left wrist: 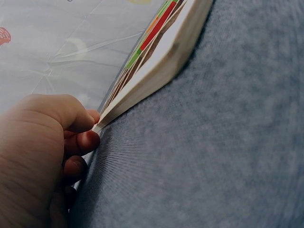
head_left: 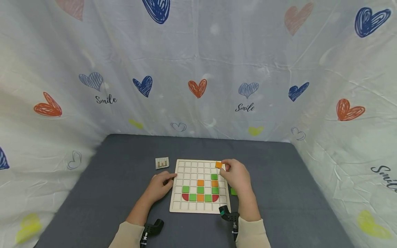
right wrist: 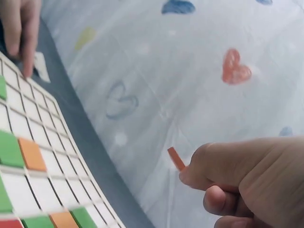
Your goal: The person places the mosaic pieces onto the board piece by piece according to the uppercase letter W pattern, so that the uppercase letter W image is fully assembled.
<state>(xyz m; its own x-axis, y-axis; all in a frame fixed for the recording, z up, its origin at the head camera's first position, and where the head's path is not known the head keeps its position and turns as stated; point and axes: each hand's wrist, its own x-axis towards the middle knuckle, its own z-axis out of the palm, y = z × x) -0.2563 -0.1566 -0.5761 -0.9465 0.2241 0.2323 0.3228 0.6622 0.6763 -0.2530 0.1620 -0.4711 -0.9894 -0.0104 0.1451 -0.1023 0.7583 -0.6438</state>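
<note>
A pale grid board (head_left: pixel 186 207) lies on the dark cloth, bearing green, orange and red tiles. My right hand (head_left: pixel 237 175) pinches an orange tile (head_left: pixel 218 165) between thumb and finger over the board's far right corner. In the right wrist view, that orange tile (right wrist: pixel 176 158) shows edge-on at the fingertips of the right hand (right wrist: pixel 256 180). My left hand (head_left: pixel 159 186) touches the board's left rim with a fingertip. The left wrist view shows the left hand (left wrist: pixel 42 147) against the edge of the board (left wrist: pixel 142 88), its lower fingers bent.
A small card with a printed grid (head_left: pixel 162 163) lies beyond the board's left corner. One green tile (head_left: pixel 233 191) is on the cloth right of the board, partly hidden by the right wrist. A white curtain with hearts (head_left: pixel 198 113) surrounds the table (head_left: pixel 263 155).
</note>
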